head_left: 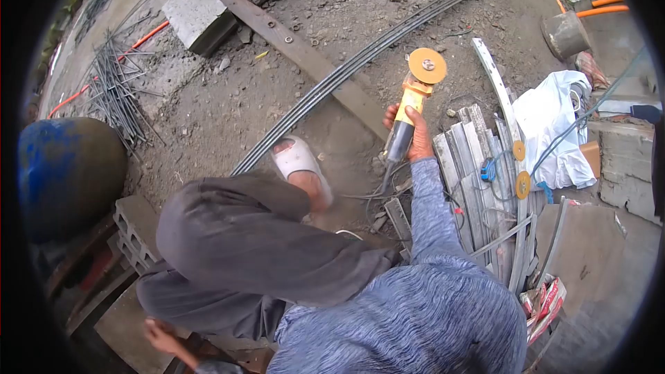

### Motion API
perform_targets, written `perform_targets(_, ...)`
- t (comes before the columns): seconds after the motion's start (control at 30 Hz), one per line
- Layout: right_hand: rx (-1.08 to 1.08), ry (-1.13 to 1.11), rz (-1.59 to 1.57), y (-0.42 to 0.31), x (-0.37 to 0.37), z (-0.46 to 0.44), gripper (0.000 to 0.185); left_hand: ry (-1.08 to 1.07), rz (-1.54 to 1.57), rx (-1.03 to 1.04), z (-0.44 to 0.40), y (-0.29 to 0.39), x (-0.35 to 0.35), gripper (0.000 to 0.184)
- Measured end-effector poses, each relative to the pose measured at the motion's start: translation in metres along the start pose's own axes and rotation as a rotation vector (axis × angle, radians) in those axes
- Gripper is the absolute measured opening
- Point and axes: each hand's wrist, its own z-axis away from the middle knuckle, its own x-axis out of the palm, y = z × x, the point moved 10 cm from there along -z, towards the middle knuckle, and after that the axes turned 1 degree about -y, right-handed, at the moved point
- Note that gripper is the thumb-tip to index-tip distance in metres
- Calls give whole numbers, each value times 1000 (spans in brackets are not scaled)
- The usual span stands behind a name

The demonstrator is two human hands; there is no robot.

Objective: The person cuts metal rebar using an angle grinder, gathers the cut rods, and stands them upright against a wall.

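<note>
My right hand (415,135) is closed around the body of a yellow and black angle grinder (407,112). Its flat tan disc (427,66) points up and away from me, apart from everything around it. The cord trails from the grinder's rear end past my sleeve. Left of the grinder, a bundle of long thin steel bars (346,69) lies at a slant, passing close to my foot in a white sandal (296,156). Low at the left, beside my bent knee, my left hand (163,339) hangs with loose fingers apart and nothing visible in it.
Metal strips (478,187) lie stacked at my right, with two loose discs (522,184) and a blue tape measure (488,170). Beyond is a white bag (557,125). Concrete blocks (199,17), a flat plank (305,52), cut rods (114,86) and a blue-stained cylinder (73,173) stand around.
</note>
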Motion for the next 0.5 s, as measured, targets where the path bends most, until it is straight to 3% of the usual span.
perform_targets(0.1, -74, -141, -108, -20, 63, 35, 40, 50, 397, 362, 31, 203, -3, 41)
perform_targets(0.17, -93, -197, -111, -30, 83, 32, 37, -53, 212, 779, 109, 327, 17, 44)
perform_targets(0.23, -47, -132, -137, -40, 108, 34, 32, -391, 630, 693, 190, 401, 55, 43)
perform_targets(0.27, -60, -97, -139, -46, 119, 40, 31, -545, 458, 834, 244, 444, 69, 38)
perform_targets(0.3, -72, -65, -141, -50, 130, 45, 30, -851, 410, 854, 292, 462, 95, 39)
perform_targets(0.33, -83, -31, -142, -54, 138, 50, 29, -1092, 342, 1100, 337, 479, 121, 47)
perform_targets(0.4, -120, -64, -125, -62, 159, 58, 27, -1157, 323, 1337, 390, 484, 168, 53)
perform_targets(0.47, -157, -83, -103, -70, 172, 67, 25, -1214, -20, 1341, 421, 476, 216, 46)
perform_targets(0.5, -184, -87, -88, -75, 178, 71, 25, -1235, 7, 1304, 430, 470, 236, 43)
